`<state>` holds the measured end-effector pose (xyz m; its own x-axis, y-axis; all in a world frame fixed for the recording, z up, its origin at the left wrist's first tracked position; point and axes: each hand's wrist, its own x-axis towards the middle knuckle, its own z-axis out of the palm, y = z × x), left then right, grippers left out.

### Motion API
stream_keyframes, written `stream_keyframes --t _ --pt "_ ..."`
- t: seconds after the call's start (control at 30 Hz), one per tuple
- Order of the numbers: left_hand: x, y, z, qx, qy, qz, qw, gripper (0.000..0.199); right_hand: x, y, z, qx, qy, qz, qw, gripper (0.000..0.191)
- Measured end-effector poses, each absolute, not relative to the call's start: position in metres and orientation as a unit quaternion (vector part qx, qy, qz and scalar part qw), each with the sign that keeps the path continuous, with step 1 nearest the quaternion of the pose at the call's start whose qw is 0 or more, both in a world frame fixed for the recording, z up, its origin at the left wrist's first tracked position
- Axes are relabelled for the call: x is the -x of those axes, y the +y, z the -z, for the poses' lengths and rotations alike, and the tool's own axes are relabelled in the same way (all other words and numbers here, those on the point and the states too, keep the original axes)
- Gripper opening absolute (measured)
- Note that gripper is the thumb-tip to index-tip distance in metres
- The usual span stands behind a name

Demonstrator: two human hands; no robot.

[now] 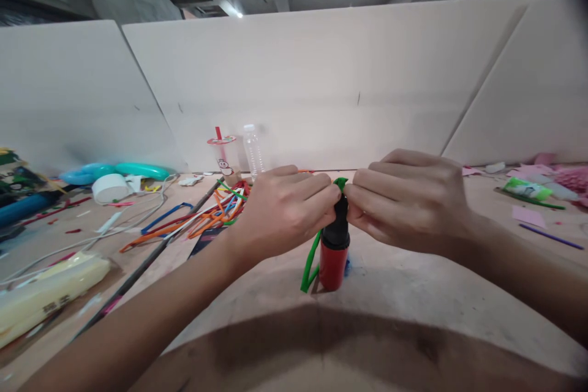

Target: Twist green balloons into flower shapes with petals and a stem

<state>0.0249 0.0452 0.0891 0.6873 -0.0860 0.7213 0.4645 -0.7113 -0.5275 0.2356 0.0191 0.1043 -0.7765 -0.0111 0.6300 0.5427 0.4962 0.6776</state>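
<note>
A hand balloon pump (334, 263) with a red barrel and black top stands upright on the table in front of me. The mouth of a limp green long balloon (340, 183) is at the pump's tip, and its tail hangs down the left side of the barrel. From the left, my left hand (294, 208) pinches the green balloon with curled fingers. My right hand (404, 202) grips it from the other side, knuckles up. The fingers cover most of the nozzle, so how far the balloon sits over it is hidden.
Left of my hands lies a pile of limp long balloons (215, 217). Behind it stand a lidded cup (226, 159) with a red straw and a clear bottle (253, 150). A white tape roll (110, 188), inflated teal balloon (142, 170) and yellowish bag (55, 291) lie farther left. A white partition (298, 86) closes the back.
</note>
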Motion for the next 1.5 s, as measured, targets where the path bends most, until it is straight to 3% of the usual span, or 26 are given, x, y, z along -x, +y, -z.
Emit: stream_keyframes --t 0.47,0.57,0.67,0.87,0.97,1.2,1.3,1.5 --pt "-0.021 0.034 -0.092 0.859 -0.122 0.33 0.371 0.026 -0.239 0.014 -0.124 0.094 -0.881 0.421 0.195 0.034" --pt "-0.023 0.037 -0.087 0.867 -0.165 0.374 0.287 0.019 -0.24 0.017 -0.116 0.115 -0.868 0.422 0.235 0.035" --pt "-0.027 0.039 -0.083 0.869 -0.21 0.43 0.122 0.006 -0.242 0.021 -0.108 0.126 -0.849 0.435 0.272 0.033" --pt "-0.036 0.04 -0.082 0.842 -0.233 0.456 -0.172 0.015 -0.245 0.026 -0.101 0.138 -0.851 0.423 0.279 0.031" --pt "-0.037 0.041 -0.079 0.829 -0.247 0.46 -0.201 0.017 -0.245 0.026 -0.099 0.137 -0.848 0.421 0.292 0.03" --pt "-0.037 0.041 -0.07 0.823 -0.233 0.493 -0.158 0.02 -0.237 0.022 -0.097 0.17 -0.852 0.38 0.316 0.024" --pt "-0.037 0.041 -0.067 0.817 -0.236 0.5 -0.165 0.021 -0.232 0.017 -0.094 0.232 -0.845 0.312 0.367 0.014" --pt "-0.038 0.041 -0.054 0.816 -0.24 0.501 -0.161 0.028 -0.227 0.017 -0.078 0.324 -0.799 -0.013 0.507 0.008"
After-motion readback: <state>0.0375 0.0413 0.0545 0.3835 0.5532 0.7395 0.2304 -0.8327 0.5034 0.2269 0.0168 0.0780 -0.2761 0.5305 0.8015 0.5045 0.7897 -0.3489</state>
